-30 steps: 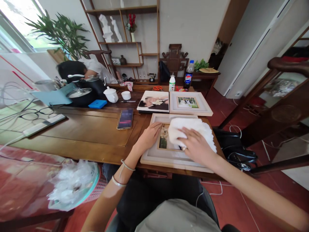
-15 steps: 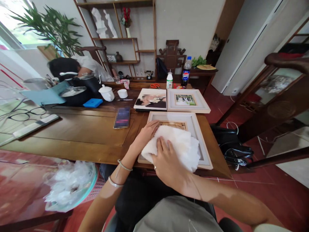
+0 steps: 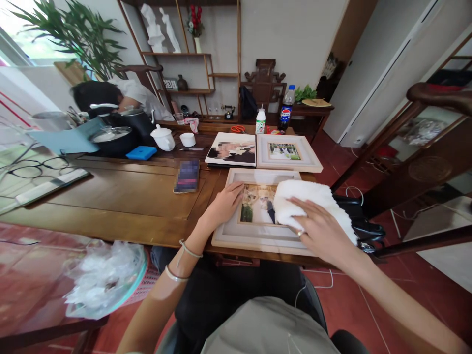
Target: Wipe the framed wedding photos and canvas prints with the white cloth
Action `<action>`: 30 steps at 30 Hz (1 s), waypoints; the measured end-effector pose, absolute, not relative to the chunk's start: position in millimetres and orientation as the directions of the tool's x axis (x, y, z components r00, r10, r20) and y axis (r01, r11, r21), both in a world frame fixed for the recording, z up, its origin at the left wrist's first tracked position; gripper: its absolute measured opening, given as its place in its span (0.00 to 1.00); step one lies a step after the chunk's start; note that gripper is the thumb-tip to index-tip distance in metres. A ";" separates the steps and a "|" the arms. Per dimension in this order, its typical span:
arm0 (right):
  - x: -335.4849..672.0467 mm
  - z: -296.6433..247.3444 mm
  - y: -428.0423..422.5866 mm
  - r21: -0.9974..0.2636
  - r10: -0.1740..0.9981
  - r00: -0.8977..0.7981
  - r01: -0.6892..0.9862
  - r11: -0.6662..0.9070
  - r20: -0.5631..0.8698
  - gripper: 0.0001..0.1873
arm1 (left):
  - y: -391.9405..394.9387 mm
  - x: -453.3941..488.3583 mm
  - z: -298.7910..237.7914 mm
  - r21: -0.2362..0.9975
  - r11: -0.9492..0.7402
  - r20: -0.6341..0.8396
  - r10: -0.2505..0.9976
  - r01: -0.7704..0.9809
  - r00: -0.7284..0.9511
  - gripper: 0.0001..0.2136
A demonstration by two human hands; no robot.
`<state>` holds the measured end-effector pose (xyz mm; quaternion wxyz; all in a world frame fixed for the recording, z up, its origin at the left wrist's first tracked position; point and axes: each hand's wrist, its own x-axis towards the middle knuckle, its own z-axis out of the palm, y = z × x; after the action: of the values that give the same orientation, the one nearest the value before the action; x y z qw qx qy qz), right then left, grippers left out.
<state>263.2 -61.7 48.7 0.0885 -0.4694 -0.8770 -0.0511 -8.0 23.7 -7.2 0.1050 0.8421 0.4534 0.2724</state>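
Note:
A light-wood picture frame (image 3: 263,245) with a white mat lies flat near the table's front edge. Inside it is a photo (image 3: 254,204) whose right part is covered. My left hand (image 3: 225,201) rests on the frame's left side, fingers stretched out flat and holding nothing. Over the right side of the frame lies a fluffy white cloth (image 3: 326,194). My right hand (image 3: 319,228) grips and presses this cloth against the frame, a ring showing on one finger. The cloth's outer end hangs past the frame's right edge.
Behind lie a second framed photo (image 3: 311,153) and a photo panel (image 3: 231,149). A phone (image 3: 187,176) is left of my frame. A soda bottle (image 3: 286,110), white bottle (image 3: 260,121) and orange-handled scissors (image 3: 238,129) stand farther back. A person (image 3: 132,96) leans at the far left.
My right hand has slid the white cloth to the right across the frame, uncovering more of the photo. My left hand has stayed at the frame's left side.

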 end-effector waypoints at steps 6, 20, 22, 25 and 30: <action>265.5 46.2 15.0 0.085 0.817 -0.534 0.844 0.529 0.219 0.17 | 22.9 -7.7 -7.4 0.431 -0.564 0.364 0.823 0.705 0.437 0.18; 251.0 51.8 -92.2 0.135 0.789 -0.605 0.796 0.591 0.112 0.14 | 23.2 -5.7 -8.7 0.418 -0.537 0.359 0.839 0.733 0.409 0.19; 251.4 52.9 -104.2 0.102 0.778 -0.615 0.788 0.607 0.130 0.14 | 23.6 -6.0 -9.0 0.415 -0.538 0.355 0.838 0.734 0.414 0.19; 255.1 53.4 -94.7 0.052 0.789 -0.595 0.802 0.595 0.154 0.18 | 24.4 -6.6 -9.8 0.409 -0.541 0.349 0.837 0.735 0.421 0.19; 265.5 51.3 -23.9 0.078 0.811 -0.545 0.837 0.542 0.212 0.18 | 25.0 -7.0 -9.1 0.404 -0.556 0.359 0.827 0.726 0.433 0.18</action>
<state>265.5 -23.9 51.3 0.0753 -0.4709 -0.8748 -0.0853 -7.0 25.0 -9.1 0.0948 0.8413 0.4614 0.2654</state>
